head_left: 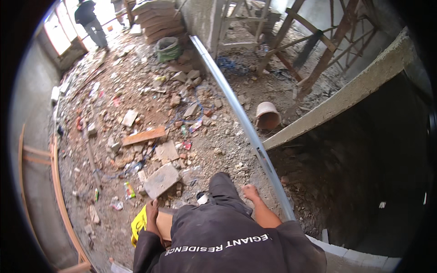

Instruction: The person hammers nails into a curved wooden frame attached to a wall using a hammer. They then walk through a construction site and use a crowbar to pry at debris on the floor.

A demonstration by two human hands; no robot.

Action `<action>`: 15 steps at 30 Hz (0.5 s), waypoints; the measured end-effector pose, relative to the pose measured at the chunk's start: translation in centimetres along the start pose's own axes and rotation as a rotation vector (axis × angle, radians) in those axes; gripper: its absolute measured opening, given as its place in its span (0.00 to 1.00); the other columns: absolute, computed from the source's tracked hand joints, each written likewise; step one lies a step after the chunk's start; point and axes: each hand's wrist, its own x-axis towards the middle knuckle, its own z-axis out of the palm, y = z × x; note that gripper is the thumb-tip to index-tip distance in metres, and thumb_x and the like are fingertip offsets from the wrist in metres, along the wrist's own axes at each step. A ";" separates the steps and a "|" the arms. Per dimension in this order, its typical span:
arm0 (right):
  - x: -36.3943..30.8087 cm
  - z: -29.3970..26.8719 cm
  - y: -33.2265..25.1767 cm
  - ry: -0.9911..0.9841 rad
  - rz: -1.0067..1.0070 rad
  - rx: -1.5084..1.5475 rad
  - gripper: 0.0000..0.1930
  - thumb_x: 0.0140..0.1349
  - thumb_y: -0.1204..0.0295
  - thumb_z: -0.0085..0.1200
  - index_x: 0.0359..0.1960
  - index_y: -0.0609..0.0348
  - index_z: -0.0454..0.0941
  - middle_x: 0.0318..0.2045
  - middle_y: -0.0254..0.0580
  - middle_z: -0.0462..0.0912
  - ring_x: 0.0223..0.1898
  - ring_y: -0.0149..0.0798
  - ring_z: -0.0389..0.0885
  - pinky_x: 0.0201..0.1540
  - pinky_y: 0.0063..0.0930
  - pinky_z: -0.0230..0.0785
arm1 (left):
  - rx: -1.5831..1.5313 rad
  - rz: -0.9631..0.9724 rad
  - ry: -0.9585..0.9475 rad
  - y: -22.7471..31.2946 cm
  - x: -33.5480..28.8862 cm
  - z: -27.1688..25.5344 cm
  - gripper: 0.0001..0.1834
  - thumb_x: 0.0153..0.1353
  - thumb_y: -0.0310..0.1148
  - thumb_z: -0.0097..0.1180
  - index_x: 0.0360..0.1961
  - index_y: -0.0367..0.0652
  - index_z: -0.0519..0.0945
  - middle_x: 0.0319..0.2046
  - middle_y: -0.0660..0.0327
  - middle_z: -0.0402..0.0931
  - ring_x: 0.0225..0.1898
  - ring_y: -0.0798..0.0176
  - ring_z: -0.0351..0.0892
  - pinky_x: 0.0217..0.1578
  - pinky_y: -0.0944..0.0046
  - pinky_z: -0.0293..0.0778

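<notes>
My left hand [153, 212] is at the top edge of a yellow plastic bag [138, 224], its fingers closed at the bag's rim. A tan, flat-sided thing [165, 224] sits between that hand and my body; its kind is unclear. My right hand [250, 192] is beside my dark-trousered leg [224, 189], fingers curled in, and whatever may be inside them is hidden. To its right, a long galvanized metal profile [240, 111] runs across the ground. Beyond my left hand lies a grey flat slab [161, 180].
Rubble [109, 150] and litter cover the ground. An orange-brown plank [144, 135] lies ahead. A bucket [267, 116] is on its side near a sloping concrete beam [341, 107], beside a dark pit [364, 173]. Wooden scaffolding [314, 50] stands behind. A person [89, 22] is far left.
</notes>
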 end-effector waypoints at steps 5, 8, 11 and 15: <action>6.4 0.0 -7.3 -0.190 -0.174 -0.451 0.19 0.55 0.55 0.49 0.29 0.62 0.78 0.22 0.46 0.80 0.24 0.38 0.80 0.31 0.33 0.71 | 0.073 -0.246 -0.003 -1.9 1.5 2.5 0.23 0.58 0.44 0.50 0.32 0.27 0.77 0.25 0.47 0.76 0.27 0.56 0.77 0.30 0.59 0.71; 16.3 0.6 -4.6 -0.036 0.016 -0.482 0.21 0.56 0.55 0.47 0.30 0.65 0.78 0.21 0.50 0.80 0.23 0.41 0.81 0.27 0.37 0.70 | 0.066 -0.323 -0.061 -0.5 3.7 3.9 0.24 0.57 0.45 0.51 0.33 0.28 0.78 0.24 0.49 0.76 0.23 0.59 0.77 0.27 0.62 0.72; 21.7 -2.0 -9.5 -0.125 0.085 -0.414 0.20 0.59 0.58 0.46 0.29 0.68 0.78 0.21 0.49 0.79 0.19 0.40 0.79 0.20 0.36 0.69 | 0.114 -0.387 0.090 1.5 6.8 4.6 0.25 0.56 0.47 0.50 0.31 0.28 0.77 0.25 0.47 0.77 0.28 0.55 0.77 0.32 0.57 0.71; 31.7 -5.8 -18.7 -0.065 -0.160 -0.535 0.17 0.59 0.62 0.48 0.27 0.67 0.76 0.19 0.46 0.78 0.16 0.39 0.76 0.16 0.33 0.67 | -0.149 -0.483 0.206 5.6 14.7 5.6 0.24 0.56 0.49 0.49 0.30 0.32 0.77 0.28 0.44 0.77 0.33 0.53 0.78 0.36 0.56 0.70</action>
